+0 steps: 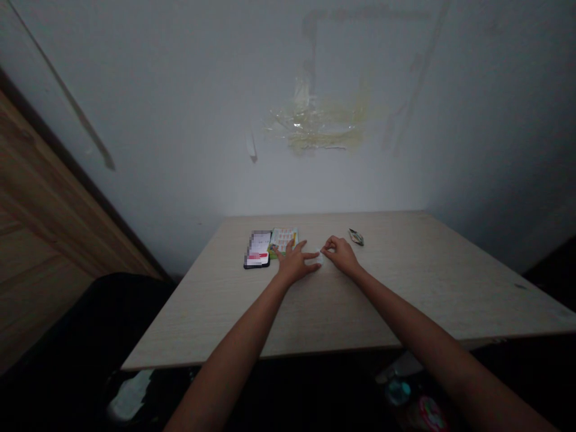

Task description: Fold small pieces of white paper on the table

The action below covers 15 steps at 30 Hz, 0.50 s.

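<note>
My left hand (293,264) rests on the table with its fingers spread. Some of its fingertips reach the edge of a colourful printed card (285,235), while its thumb and index finger lie by a small pale, thin piece (320,258). The thumb and fingertips of my right hand (338,252) are pinched together at the right edge of that piece. What the piece is made of is too small to tell. Left of the card lies a dark-edged phone (258,249) with a lit screen, partly blurred out.
A small crumpled packet (356,237) lies on the wooden table (252,318), behind and right of my right hand. Beyond the table rises a pale wall (189,132) with peeling clear tape (319,126). Several dim items, including a pink one (431,414), show below the front edge.
</note>
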### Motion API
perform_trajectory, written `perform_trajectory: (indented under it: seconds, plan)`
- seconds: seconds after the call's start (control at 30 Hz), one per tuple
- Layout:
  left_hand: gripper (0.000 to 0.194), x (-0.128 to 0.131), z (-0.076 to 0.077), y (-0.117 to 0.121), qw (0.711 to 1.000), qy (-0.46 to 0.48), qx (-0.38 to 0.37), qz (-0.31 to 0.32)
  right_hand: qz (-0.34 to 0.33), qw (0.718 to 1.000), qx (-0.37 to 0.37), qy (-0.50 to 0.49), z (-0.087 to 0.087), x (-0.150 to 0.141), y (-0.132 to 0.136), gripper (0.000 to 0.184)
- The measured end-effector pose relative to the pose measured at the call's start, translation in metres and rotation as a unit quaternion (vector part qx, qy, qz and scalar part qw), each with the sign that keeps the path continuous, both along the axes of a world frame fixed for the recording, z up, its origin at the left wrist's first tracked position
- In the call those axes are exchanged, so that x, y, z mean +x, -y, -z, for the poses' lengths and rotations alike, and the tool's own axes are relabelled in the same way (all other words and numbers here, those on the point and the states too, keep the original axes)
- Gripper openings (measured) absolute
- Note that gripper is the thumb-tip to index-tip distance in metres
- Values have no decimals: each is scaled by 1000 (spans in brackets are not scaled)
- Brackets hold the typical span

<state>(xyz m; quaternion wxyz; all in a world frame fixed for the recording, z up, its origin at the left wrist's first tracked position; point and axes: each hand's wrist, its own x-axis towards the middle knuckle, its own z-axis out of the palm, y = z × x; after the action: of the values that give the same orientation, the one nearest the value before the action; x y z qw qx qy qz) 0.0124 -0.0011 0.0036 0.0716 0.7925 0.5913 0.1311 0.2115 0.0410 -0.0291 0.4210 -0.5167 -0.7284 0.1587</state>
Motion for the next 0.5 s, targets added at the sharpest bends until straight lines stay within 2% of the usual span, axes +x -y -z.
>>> perform_trajectory:
  seconds: [0.1, 0.3, 0.43, 0.5]
  plan:
    - [44, 0, 1, 0, 1000, -2, -1, 4, 2, 1000, 12, 10, 2, 0, -2, 11]
    - [45, 1, 6, 2, 1000, 0, 18, 16, -52, 998, -33, -24, 4, 4, -2, 12]
    - [44, 0, 5, 2, 1000, -4, 12, 15, -50, 998, -6, 44, 3, 6, 0, 38]
    - [44, -1, 3, 2, 1000, -4, 5, 15, -48, 995, 1, 84, 5, 6, 1, 43]
